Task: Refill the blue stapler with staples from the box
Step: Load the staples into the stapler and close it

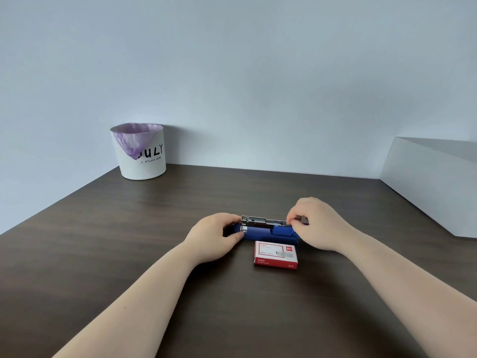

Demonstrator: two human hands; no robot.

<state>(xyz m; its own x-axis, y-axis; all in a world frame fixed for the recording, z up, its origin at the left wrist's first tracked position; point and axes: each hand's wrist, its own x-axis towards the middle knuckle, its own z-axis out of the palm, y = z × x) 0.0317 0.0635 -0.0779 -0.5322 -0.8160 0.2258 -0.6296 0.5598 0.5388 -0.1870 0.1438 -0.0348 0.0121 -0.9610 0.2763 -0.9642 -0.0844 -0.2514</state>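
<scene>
The blue stapler [265, 232] lies sideways on the dark wooden table [129, 241], its metal staple channel [263, 221] exposed along the far side. My left hand [215, 236] grips the stapler's left end. At the stapler's right end my right hand [318, 223] pinches with its fingertips at the channel; whether staples are between the fingers is hidden. The red and white staple box [275, 254] lies closed flat on the table just in front of the stapler.
A white bin [144, 161] with a purple liner stands at the back left against the wall. A white box-shaped block [433, 184] sits at the right edge of the table.
</scene>
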